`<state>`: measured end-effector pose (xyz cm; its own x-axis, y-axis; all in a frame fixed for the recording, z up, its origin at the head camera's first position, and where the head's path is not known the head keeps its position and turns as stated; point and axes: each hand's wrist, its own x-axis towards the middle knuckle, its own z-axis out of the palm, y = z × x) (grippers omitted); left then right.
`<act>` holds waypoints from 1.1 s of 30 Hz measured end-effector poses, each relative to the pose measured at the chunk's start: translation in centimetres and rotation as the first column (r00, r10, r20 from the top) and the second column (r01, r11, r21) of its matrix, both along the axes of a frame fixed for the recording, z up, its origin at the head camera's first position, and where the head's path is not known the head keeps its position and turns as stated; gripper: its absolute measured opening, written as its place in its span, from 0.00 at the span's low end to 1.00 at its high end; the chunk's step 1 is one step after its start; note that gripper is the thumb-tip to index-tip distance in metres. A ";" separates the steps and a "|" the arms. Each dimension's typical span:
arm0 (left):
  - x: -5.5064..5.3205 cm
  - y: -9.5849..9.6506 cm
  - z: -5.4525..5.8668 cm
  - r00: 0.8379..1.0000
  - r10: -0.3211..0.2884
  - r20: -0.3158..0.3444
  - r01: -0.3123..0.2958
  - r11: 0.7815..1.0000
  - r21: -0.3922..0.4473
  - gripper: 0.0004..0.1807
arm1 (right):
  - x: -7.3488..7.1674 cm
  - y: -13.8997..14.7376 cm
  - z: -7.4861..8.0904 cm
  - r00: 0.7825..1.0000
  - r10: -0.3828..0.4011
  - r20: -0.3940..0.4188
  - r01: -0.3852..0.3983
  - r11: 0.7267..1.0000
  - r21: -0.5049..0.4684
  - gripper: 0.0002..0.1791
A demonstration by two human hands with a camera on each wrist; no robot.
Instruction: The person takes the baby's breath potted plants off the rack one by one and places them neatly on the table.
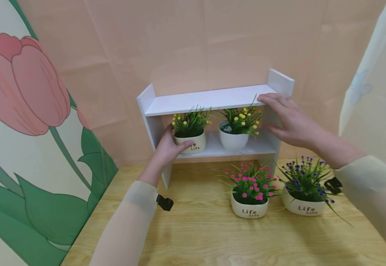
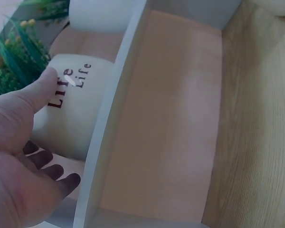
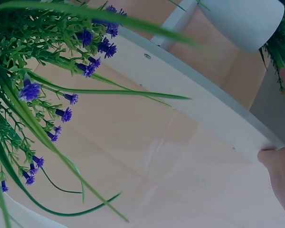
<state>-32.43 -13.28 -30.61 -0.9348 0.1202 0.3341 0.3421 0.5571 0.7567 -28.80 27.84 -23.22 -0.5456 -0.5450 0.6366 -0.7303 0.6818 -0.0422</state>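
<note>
My left hand (image 1: 171,147) holds the left end of an oval white pot (image 2: 71,128) lettered "Life", planted with yellow flowers (image 1: 191,122). The thumb lies across the front and the other fingers are at the left side. This pot is on the middle board of a white two-tier shelf (image 1: 206,99). To its right on the same board is a round white pot (image 1: 234,141), also with yellow flowers. My right hand (image 1: 290,120) rests against the shelf's right upper corner, fingers fairly straight, the thumb (image 3: 278,164) touching the side panel (image 3: 175,88).
On the wooden table (image 1: 193,236), in front of the shelf, stand a pot with pink flowers (image 1: 251,207) and one with purple flowers (image 1: 304,205), under my right forearm. A pink wall covering (image 1: 179,44) is behind, and a tulip-printed panel (image 1: 30,92) at the left.
</note>
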 end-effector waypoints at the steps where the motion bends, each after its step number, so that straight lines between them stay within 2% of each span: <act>1: -0.1 0.0 0.0 1.000 -0.001 0.001 0.001 1.000 0.000 0.59 | 0.0 0.0 0.0 1.000 -0.002 0.001 0.002 1.000 0.002 0.54; 9: -0.3 0.0 -0.1 1.000 -0.001 -0.007 0.001 1.000 -0.010 0.54 | 0.0 -0.1 -0.1 1.000 -0.004 -0.008 0.004 1.000 0.001 0.54; 17: -0.3 0.0 0.3 0.999 -0.019 0.028 0.020 1.000 -0.020 0.50 | 0.0 -0.1 -0.1 1.000 -0.010 0.002 0.010 1.000 -0.008 0.54; 25: -0.1 0.0 0.5 0.995 -0.035 0.095 0.037 0.999 -0.024 0.56 | 0.0 -0.1 -0.1 0.999 -0.018 0.031 0.019 1.000 -0.025 0.53; 33: 0.1 -0.1 0.5 0.995 -0.026 0.100 0.029 0.999 -0.031 0.59 | 0.0 -0.2 -0.1 0.997 -0.040 0.063 0.041 0.999 -0.018 0.53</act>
<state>-32.36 -13.33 -30.16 -0.9593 0.1558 0.2356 0.2821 0.5729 0.7696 -28.80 27.64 -23.33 -0.6060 -0.5094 0.6110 -0.6975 0.7095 -0.1003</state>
